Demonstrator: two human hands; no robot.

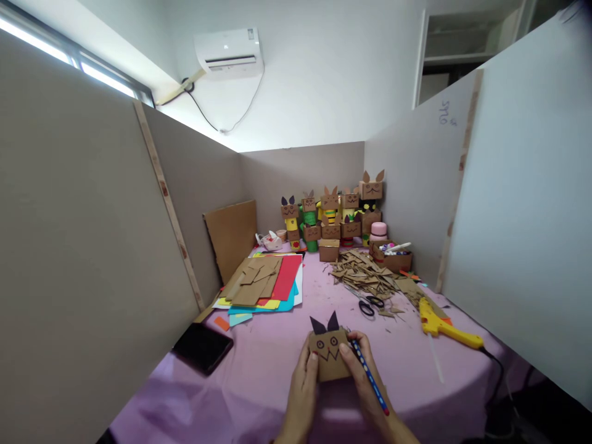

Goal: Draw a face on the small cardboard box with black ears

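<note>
A small cardboard box with two dark pointed ears, ringed eyes and a zigzag mouth drawn on its front is held between my hands, above the front of the pink cloth. My left hand grips its left side, thumb on the front face. On the right side, my right hand grips the box with its thumb on the front. A blue patterned pencil also rests in my right hand, slanting down toward the wrist. The undersides of the fingers are hidden behind the box.
Scissors lie beside cardboard scraps. At right is a yellow glue gun with its cord; at left are a black tablet and coloured sheets under cardboard pieces. Cardboard figures stand at the back near a box of pens.
</note>
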